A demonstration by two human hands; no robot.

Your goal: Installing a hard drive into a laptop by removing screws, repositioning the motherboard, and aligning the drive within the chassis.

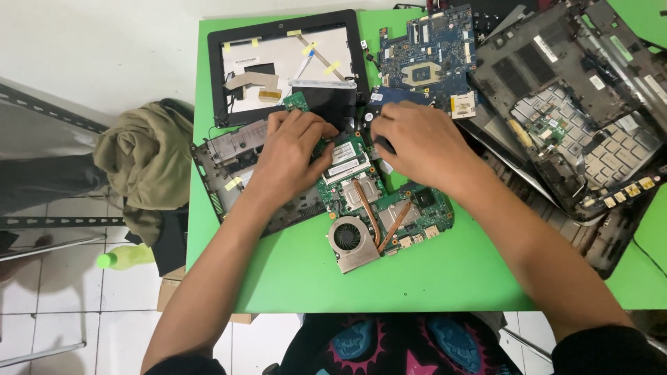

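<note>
A green laptop motherboard (389, 208) lies in the middle of the green table (299, 278), with a copper heat pipe and a round fan (349, 239) at its near end. My left hand (292, 154) rests palm down on the board's far left part, fingers curled by a memory module (347, 158). My right hand (417, 142) presses on the board's far right part and covers a small dark piece; what it grips is hidden. Under my left wrist lies a dark laptop base frame (233, 156).
A black screen bezel and lid (285, 66) lies at the back, a blue circuit board (431, 55) beside it. Stacked dark laptop shells and a keyboard (583, 118) crowd the right side. An olive cloth (146, 160) hangs left of the table; a green bottle (121, 258) lies on the tiled floor.
</note>
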